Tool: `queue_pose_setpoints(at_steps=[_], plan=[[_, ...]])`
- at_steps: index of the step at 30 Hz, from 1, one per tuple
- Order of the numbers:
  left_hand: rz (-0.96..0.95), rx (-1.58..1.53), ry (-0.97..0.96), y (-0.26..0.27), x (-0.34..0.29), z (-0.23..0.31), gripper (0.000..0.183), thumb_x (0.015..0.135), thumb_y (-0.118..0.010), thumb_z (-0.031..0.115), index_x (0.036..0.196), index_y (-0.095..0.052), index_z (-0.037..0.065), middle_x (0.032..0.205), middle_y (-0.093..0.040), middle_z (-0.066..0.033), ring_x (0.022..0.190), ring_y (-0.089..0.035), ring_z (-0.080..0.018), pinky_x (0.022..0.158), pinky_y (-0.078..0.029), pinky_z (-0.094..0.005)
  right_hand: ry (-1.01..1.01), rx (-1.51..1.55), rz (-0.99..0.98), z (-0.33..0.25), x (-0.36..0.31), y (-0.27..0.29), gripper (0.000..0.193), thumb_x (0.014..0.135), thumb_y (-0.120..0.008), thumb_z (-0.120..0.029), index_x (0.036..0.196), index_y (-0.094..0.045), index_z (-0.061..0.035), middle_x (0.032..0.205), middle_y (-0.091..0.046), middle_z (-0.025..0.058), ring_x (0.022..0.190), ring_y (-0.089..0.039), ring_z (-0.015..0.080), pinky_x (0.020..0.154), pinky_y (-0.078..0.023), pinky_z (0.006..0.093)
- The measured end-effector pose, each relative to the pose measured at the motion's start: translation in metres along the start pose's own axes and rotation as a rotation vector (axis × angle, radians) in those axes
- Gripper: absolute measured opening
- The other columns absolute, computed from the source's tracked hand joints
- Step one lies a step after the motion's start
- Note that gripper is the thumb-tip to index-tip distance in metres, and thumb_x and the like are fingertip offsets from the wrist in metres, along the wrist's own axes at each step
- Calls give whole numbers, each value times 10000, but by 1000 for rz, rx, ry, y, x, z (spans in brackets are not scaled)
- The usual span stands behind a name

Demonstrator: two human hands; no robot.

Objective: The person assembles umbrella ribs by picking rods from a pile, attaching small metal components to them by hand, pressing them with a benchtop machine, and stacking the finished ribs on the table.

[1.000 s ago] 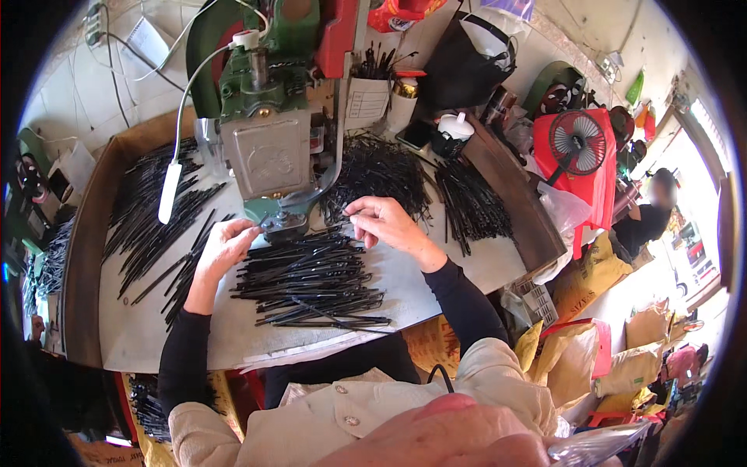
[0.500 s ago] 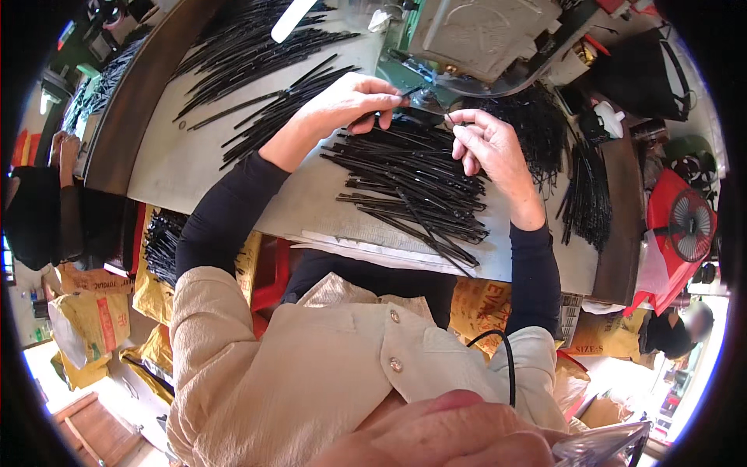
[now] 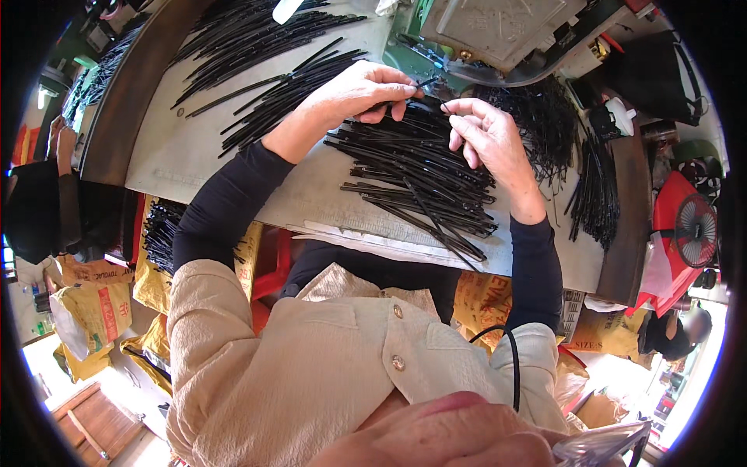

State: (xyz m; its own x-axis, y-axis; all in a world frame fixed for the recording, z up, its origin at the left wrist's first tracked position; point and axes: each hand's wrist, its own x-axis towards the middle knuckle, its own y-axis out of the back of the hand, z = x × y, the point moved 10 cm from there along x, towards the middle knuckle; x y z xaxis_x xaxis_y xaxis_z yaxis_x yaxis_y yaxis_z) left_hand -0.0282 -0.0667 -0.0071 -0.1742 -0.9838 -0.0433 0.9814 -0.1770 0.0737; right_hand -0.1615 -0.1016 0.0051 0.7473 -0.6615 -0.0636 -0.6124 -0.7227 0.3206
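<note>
A heap of thin black rods lies on the grey table in front of me. My left hand pinches one black rod at its end, close to the base of a green and grey machine. My right hand is over the heap's far end, thumb and fingers closed on the tip of another black rod. The two hands are a short gap apart, both just in front of the machine's base.
More black rods are spread over the table's left side, and another bundle lies at the right. A red fan stands at the right edge. Yellow sacks sit on the floor at the left.
The view has swung downward and tilted since the oldest frame. Both hands have moved up from the heap to the machine's base and now pinch rod ends.
</note>
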Motion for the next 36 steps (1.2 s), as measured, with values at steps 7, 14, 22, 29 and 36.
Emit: queue_pose_setpoints(at_steps=[7,14,22,29,36], plan=[[32,14,-1,0,6,0,347,880,-556,303,1034,-622,-2,655,-559,-11,442,-360,-21,388,-253,-168,1,39,56,0,0,5,231,887,-506,-104,1063,-557,36,667,-589,58,440,-449,37,417,-347,165],[73,34,36,2,20,1,338,869,-570,306,1035,-637,19,653,-572,-12,448,-357,-24,393,-244,-174,-6,89,116,5,3,16,222,887,-513,-104,1056,-566,31,657,-583,57,434,-446,38,401,-337,166],[94,61,30,6,22,-2,344,883,-550,325,1015,-649,23,632,-556,2,441,-339,-21,399,-243,-177,5,117,112,6,7,15,245,886,-521,-130,1060,-564,37,683,-599,67,435,-457,40,402,-347,165],[96,109,33,8,21,0,343,885,-546,319,1017,-648,19,622,-553,1,447,-344,-19,393,-241,-177,-10,106,99,7,5,13,252,886,-526,-137,1072,-564,30,681,-586,61,427,-447,33,392,-334,156],[76,38,54,5,20,2,276,861,-589,236,994,-657,4,632,-579,-28,426,-350,-36,384,-248,-186,-14,145,95,8,4,14,239,886,-526,-128,1061,-567,29,677,-590,72,426,-461,45,387,-337,163]])
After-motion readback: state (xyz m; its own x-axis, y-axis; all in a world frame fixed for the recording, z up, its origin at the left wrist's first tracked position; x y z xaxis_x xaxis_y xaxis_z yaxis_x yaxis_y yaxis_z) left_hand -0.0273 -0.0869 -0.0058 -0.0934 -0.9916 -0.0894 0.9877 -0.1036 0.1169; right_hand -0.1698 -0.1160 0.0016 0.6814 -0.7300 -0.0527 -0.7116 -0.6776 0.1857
